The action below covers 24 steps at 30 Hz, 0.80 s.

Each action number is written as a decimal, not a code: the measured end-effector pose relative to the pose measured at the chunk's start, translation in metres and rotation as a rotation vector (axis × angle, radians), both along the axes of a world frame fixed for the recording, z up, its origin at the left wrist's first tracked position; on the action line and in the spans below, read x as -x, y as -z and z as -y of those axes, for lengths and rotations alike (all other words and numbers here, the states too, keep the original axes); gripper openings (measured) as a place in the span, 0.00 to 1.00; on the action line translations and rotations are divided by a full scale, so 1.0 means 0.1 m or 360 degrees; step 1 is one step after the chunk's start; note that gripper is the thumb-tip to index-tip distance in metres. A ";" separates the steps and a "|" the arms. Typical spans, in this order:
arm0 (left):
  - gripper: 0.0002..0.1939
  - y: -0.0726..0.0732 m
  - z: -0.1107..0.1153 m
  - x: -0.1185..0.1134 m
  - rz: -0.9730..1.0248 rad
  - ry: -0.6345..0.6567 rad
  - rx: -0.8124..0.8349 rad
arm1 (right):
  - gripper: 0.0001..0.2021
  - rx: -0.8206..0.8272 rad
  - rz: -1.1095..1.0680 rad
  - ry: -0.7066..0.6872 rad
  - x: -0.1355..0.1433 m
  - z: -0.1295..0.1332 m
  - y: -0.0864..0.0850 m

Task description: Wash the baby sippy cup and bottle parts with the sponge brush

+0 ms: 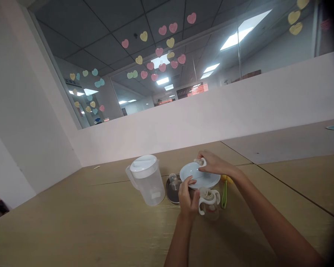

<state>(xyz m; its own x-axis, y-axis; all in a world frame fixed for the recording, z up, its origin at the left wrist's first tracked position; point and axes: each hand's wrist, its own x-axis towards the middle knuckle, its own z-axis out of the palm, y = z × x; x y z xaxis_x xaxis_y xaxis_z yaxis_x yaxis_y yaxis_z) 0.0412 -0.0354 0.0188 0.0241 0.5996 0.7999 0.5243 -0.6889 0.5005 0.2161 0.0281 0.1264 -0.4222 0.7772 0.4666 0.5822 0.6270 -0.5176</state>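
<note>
My right hand [211, 163] is closed on a baby bottle nipple [199, 162] with a white collar, held over the far side of a pale blue-white bowl [187, 171]. My left hand [187, 200] is at the near left edge of that bowl, fingers and thumb apart; whether it touches the rim I cannot tell. Just right of its thumb stands a clear baby bottle [211, 213] with white side handles [217, 196] around its open-looking neck.
A clear pitcher [151, 185] with a white lid stands to the left. Beside it is a dark round bowl [171, 194] with a clear dome-shaped cap [173, 179] in it. A green-handled brush [224, 194] with a yellow head lies right. A wall [156, 133] rises behind the table.
</note>
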 end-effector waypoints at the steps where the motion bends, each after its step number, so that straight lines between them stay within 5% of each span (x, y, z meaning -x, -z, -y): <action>1: 0.24 0.00 0.02 0.00 -0.0060 0.0046 -0.0036 | 0.15 -0.0020 0.0010 0.0029 -0.02 0.04 -0.04; 6: 0.41 0.10 0.03 -0.06 -0.0531 0.0017 -0.0121 | 0.15 0.0174 0.0217 -0.0193 -0.11 0.31 -0.24; 10: 0.44 0.22 -0.02 -0.10 -0.0631 -0.0139 -0.0075 | 0.14 0.0413 0.0467 -0.0466 -0.09 0.44 -0.32; 24: 0.47 0.13 -0.03 -0.02 -0.0455 -0.0260 0.0063 | 0.18 0.0320 0.0553 -0.0444 0.19 0.22 -0.04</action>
<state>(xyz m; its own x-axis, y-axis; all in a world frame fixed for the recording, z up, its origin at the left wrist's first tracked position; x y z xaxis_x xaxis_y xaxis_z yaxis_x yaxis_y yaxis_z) 0.0431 -0.0319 0.0058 0.1451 0.6445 0.7507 0.7493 -0.5670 0.3420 0.1971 0.0064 0.1301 -0.7313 0.6727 0.1131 0.5662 0.6911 -0.4492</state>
